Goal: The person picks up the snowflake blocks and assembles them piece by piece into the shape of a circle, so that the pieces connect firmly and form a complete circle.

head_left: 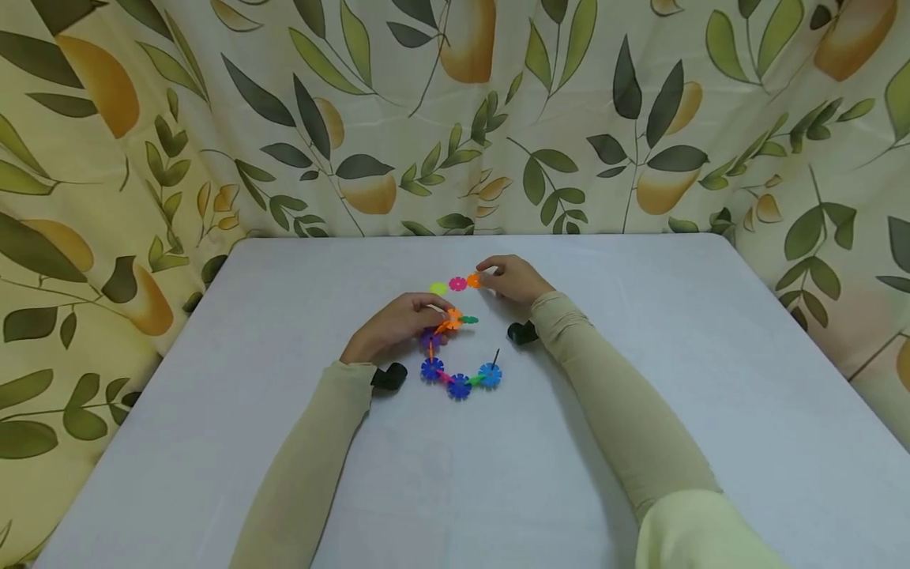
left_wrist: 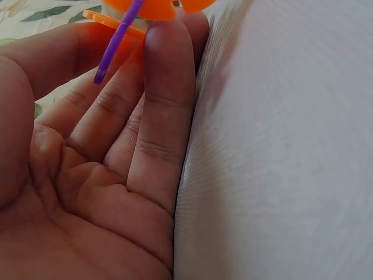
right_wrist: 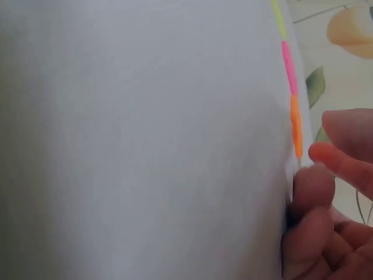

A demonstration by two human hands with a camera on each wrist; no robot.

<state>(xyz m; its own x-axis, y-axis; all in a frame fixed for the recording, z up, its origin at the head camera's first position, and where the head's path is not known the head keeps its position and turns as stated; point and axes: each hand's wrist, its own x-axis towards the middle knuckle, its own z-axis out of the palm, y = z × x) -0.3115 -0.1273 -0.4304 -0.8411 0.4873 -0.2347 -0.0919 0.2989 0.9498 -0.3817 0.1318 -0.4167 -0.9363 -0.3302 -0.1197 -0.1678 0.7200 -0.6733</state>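
A curved chain of interlocking plastic snowflake discs (head_left: 459, 386), in blue, purple, orange, green and pink, lies on the white table. My left hand (head_left: 404, 324) holds its upper end, fingers and thumb around an orange snowflake disc (head_left: 453, 318). In the left wrist view a purple disc (left_wrist: 119, 44), seen edge-on, slots into the orange piece at the fingertips. Farther back, yellow (head_left: 438, 289), pink (head_left: 458, 284) and orange (head_left: 474, 280) loose discs lie flat in a row. My right hand (head_left: 517, 278) is at the orange one, its fingertips right by the disc's edge, nothing visibly pinched.
A black wrist camera (head_left: 389, 377) sits on the left wrist, another (head_left: 522, 333) on the right. The white-covered table (head_left: 604, 269) ends at a leaf-and-fruit patterned curtain (head_left: 455, 118) behind and at both sides.
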